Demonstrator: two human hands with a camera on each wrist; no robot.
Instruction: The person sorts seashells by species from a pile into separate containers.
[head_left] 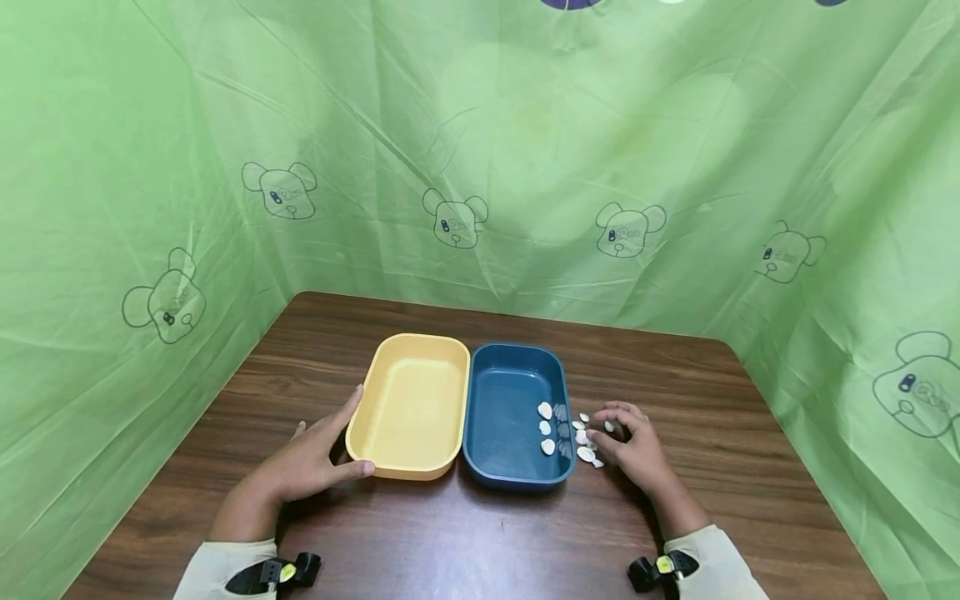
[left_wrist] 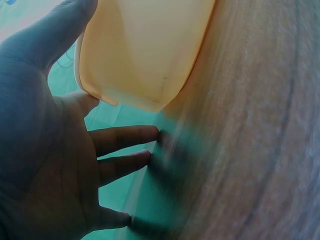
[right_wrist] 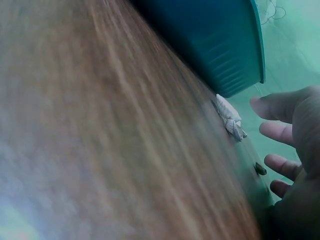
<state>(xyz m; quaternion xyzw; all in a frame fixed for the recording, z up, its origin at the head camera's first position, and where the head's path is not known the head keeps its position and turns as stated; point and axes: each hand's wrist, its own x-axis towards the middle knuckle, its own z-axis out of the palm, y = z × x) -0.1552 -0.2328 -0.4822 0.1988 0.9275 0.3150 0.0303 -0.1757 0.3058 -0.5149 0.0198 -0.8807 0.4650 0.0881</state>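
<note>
My left hand (head_left: 315, 458) is at the near-left corner of a yellow tray (head_left: 408, 472), thumb on its front wall and index finger along its left side. In the left wrist view, the other fingers (left_wrist: 125, 167) spread straight down to the table. To the right, touching the yellow tray, stands a blue tray (head_left: 510, 408) with three white seashells (head_left: 547, 447) inside. Several more white shells (head_left: 585, 454) lie on the table beside it. My right hand (head_left: 633, 446) hovers over these, fingers loosely bent; the right wrist view shows nothing between them, with ridged shells (right_wrist: 232, 122) just beyond.
Both trays stand on a dark wood-grain table (head_left: 465, 550). A green curtain (head_left: 525, 167) with printed bear faces hangs behind it and along both sides. One small shell (head_left: 609, 426) lies apart, right of the pile, partly under my right hand.
</note>
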